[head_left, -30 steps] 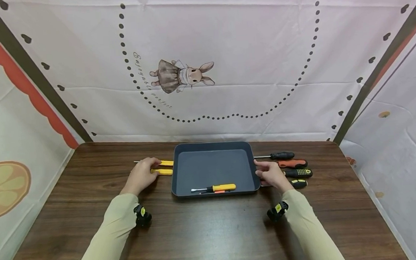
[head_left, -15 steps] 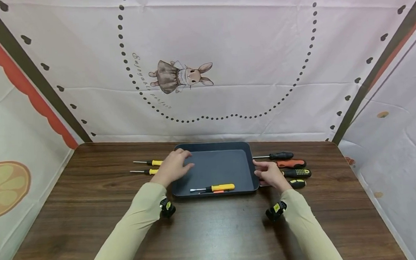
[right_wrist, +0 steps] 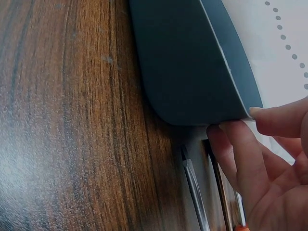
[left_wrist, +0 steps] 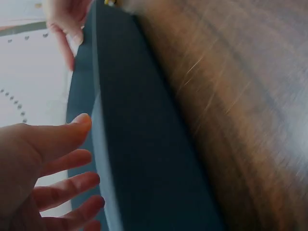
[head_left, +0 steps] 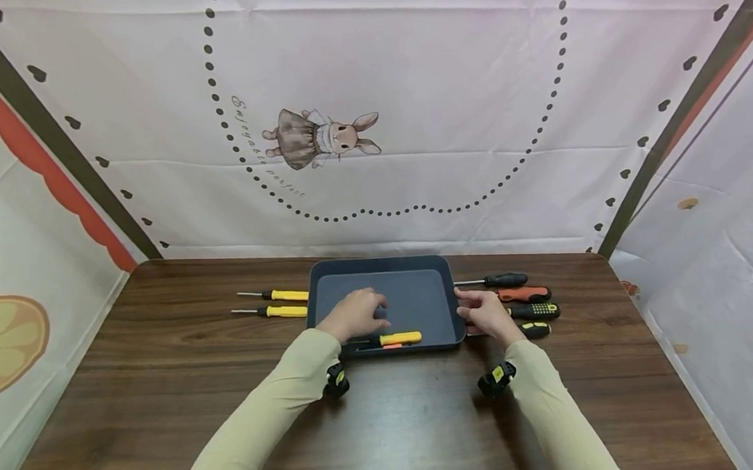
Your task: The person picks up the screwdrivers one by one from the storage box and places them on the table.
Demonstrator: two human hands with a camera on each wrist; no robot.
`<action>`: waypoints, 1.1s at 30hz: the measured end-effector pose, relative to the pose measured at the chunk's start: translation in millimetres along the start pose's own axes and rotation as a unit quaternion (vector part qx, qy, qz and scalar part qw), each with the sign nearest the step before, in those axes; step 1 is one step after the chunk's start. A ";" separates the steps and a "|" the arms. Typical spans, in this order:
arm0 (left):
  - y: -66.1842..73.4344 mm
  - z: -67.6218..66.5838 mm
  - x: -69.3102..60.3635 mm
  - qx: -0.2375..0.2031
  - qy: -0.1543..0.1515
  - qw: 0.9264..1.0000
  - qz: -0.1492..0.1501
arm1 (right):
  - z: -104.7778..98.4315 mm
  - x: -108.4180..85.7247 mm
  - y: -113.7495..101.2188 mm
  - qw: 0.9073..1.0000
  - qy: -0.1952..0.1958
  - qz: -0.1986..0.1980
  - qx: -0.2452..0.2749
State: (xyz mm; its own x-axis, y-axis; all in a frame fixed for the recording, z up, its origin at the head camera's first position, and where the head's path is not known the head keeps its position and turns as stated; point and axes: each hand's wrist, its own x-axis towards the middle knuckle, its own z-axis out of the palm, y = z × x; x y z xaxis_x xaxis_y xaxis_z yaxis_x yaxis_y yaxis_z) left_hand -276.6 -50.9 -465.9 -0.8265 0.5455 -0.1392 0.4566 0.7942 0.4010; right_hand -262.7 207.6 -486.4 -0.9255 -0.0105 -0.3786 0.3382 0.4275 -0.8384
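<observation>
A dark blue-grey rectangular tray (head_left: 414, 298) lies on the table. My left hand (head_left: 356, 315) hovers over the tray's left part, its fingers spread and loosely bent around nothing, as the left wrist view also shows. With thumb and fingers my right hand (head_left: 489, 314) pinches the tray's right rim; the right wrist view shows this grip on the tray wall (right_wrist: 192, 62). Inside the tray, along its near side, lies a yellow-handled screwdriver (head_left: 402, 338), its shaft partly hidden by my left hand. Just in front of it shows a bit of an orange-handled tool (head_left: 393, 346).
Left of the tray lie two yellow-handled screwdrivers, a farther one (head_left: 289, 296) and a nearer one (head_left: 286, 312). To its right are a black screwdriver (head_left: 506, 280), an orange-handled one (head_left: 525, 294) and two black-and-yellow handles (head_left: 535, 311). A printed cloth (head_left: 440, 114) hangs behind the table (head_left: 403, 422).
My left hand has left the yellow handles beside the tray and moved right, over the tray and toward its near side. My right hand keeps its hold on the rim.
</observation>
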 end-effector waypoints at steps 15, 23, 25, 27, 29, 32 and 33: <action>9.8 21.3 3.7 -0.030 -0.049 0.998 0.026 | -0.8 -1.9 -1.4 1.000 -0.006 -0.006 0.000; 12.6 24.8 4.2 -0.036 -0.045 0.998 0.033 | -2.7 -5.0 -2.3 1.000 -0.012 -0.020 0.006; 13.4 25.6 4.6 -0.039 -0.044 0.998 0.037 | -2.0 -4.3 -2.2 1.000 -0.008 -0.013 0.009; 14.3 26.0 4.6 -0.036 -0.043 0.998 0.041 | -0.8 -2.6 -1.9 1.000 0.000 -0.003 0.006; 14.9 26.5 4.4 -0.031 -0.042 0.998 0.044 | -0.1 -1.8 -2.1 1.000 0.006 0.003 0.006; 15.6 26.8 4.1 -0.022 -0.040 0.998 0.046 | 0.1 -1.9 -2.9 1.000 0.006 0.004 0.000; 15.8 27.0 4.1 -0.019 -0.040 0.998 0.046 | -0.1 -2.0 -3.1 1.000 0.006 0.004 0.000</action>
State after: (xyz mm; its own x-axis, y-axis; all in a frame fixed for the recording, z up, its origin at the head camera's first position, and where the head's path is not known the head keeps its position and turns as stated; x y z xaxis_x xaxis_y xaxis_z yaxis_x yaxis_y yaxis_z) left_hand -263.9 -28.9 -484.6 -0.7523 0.6360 -0.1717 0.5144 0.7300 0.4499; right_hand -261.9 206.4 -483.0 -0.9249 0.0034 -0.3802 0.3450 0.4275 -0.8356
